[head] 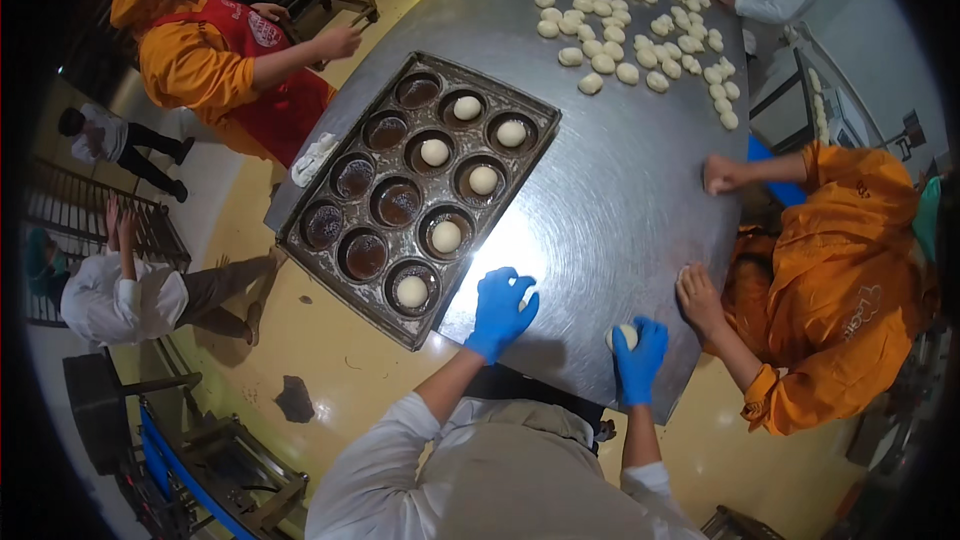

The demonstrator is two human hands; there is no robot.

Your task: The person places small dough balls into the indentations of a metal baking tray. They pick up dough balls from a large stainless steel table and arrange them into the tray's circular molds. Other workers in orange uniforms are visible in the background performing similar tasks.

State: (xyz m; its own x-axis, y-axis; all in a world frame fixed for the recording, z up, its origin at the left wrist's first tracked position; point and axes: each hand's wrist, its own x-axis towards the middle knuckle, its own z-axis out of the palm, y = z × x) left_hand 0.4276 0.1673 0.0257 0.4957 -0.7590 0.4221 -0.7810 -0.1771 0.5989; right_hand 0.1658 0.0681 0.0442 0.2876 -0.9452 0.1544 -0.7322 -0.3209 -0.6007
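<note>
My left hand point(502, 315), in a blue glove, curls its fingers over a dough ball point(523, 305), mostly hidden, just right of the tray's near corner. A second dough ball point(622, 337) is in the grip of my blue-gloved right hand point(642, 358), close to the table's near edge. Ahead and to the left lies a dark metal baking tray point(480, 249) with round, greasy-looking wells. Single dough balls point(412, 291) sit in the wells along its right side and in some of the middle row; the left-hand wells hold none.
Many dough pieces point(615, 34) are spread over the far part of the steel table point(600, 202). A crumpled white cloth point(313, 159) lies beyond the tray's left edge. Co-workers in orange stand at right point(840, 277) and far left point(202, 67); the right one's hand point(701, 296) rests near mine.
</note>
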